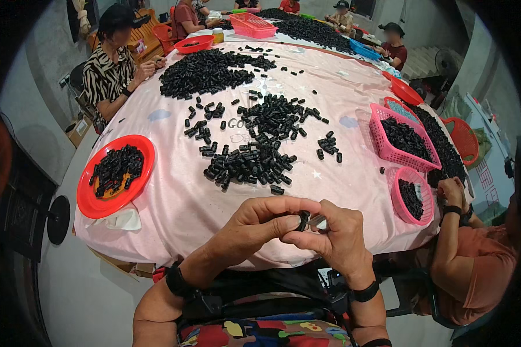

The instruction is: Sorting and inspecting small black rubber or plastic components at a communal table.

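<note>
My left hand point(259, 221) is closed, pinching a small black cylindrical plastic part point(303, 221) between thumb and fingers. Beside it, my right hand point(340, 232) is closed too, its thumb and fingers around a small pale, clear-looking piece point(318, 221) whose kind I cannot make out. Both hands meet above the near edge of the table. Just beyond them lies a loose pile of black cylindrical parts point(250, 165), with more parts point(275, 118) scattered behind it. A single black part point(277, 189) rests close to my left fingers.
A pink cloth point(179, 202) covers the table. Left stands a red plate point(85, 196) of black parts; right, a pink basket point(414, 165) and a round pink basket point(427, 217). A big black heap point(200, 75) lies farther off. Co-workers sit left point(104, 75), right point(474, 260) and beyond.
</note>
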{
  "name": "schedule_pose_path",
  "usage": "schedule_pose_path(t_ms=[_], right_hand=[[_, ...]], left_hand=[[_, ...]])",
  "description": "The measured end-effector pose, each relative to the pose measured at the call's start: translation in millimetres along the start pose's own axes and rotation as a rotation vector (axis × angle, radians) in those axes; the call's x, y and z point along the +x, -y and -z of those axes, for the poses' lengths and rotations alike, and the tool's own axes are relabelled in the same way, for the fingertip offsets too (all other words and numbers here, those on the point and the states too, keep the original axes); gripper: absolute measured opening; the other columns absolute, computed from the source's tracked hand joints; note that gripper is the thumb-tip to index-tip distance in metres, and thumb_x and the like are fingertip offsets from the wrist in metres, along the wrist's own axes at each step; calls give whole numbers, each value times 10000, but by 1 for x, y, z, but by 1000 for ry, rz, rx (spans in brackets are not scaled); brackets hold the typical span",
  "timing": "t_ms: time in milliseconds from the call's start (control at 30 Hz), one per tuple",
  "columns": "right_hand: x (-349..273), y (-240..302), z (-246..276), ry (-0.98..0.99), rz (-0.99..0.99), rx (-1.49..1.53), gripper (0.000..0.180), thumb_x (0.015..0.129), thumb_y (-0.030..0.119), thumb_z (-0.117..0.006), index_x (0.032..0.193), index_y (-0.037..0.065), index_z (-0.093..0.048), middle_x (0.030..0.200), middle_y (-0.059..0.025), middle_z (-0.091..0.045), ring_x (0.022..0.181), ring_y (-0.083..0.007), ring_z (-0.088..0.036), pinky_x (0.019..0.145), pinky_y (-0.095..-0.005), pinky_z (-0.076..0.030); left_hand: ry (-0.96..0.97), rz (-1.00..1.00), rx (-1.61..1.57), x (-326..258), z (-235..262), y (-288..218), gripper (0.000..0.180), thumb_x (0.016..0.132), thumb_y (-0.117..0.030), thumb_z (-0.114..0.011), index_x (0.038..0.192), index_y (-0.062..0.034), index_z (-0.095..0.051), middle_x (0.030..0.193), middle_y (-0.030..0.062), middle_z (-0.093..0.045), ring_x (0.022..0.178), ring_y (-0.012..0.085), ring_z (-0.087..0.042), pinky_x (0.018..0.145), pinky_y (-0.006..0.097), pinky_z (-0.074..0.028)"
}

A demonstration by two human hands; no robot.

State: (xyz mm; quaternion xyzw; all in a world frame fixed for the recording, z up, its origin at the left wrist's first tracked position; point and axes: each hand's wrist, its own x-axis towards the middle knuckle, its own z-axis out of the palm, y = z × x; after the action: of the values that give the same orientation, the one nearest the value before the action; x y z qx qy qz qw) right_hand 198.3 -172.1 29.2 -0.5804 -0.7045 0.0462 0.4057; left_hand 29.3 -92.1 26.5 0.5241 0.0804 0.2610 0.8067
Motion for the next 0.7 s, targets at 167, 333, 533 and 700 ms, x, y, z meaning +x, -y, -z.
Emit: schedule_pose_path(t_ms=[167, 333, 533, 700], right_hand=[[2, -4, -2, -16, 11, 14, 466, 651, 431, -806, 775, 36, -592, 572, -73, -597, 504, -217, -622, 444, -289, -461], [2, -3, -2, 18, -12, 15, 471, 659, 442, -798, 804, 31, -618, 572, -73, -602, 492, -207, -619, 440, -289, -459], [3, -2, -2, 45, 28, -26, 444, 688, 419, -783, 873, 38, -648, 574, -57, -608, 516, -215, -638, 449, -285, -472], [3, 0, -3, 0, 47, 39, 436, 684, 410, -788, 869, 42, -645, 578, -62, -608, 513, -221, -635, 449, -290, -469]], left_hand=[[-7, -3, 31, 3, 2, 0, 317, 927, -123, -551, 1203, 33, -561, 962, 10, -615, 874, 50, -562, 797, 201, -454], [-13, -5, 62, 3, 2, -1, 311, 926, -132, -557, 1195, 23, -573, 965, 10, -617, 869, 47, -562, 792, 197, -453], [18, -3, 81, 2, 5, 0, 307, 922, -123, -557, 1193, 21, -576, 961, 7, -618, 868, 44, -559, 810, 195, -444], [-14, -17, 71, 3, 2, -3, 306, 922, -128, -561, 1188, 22, -577, 929, -5, -612, 858, 43, -554, 790, 197, -444]])
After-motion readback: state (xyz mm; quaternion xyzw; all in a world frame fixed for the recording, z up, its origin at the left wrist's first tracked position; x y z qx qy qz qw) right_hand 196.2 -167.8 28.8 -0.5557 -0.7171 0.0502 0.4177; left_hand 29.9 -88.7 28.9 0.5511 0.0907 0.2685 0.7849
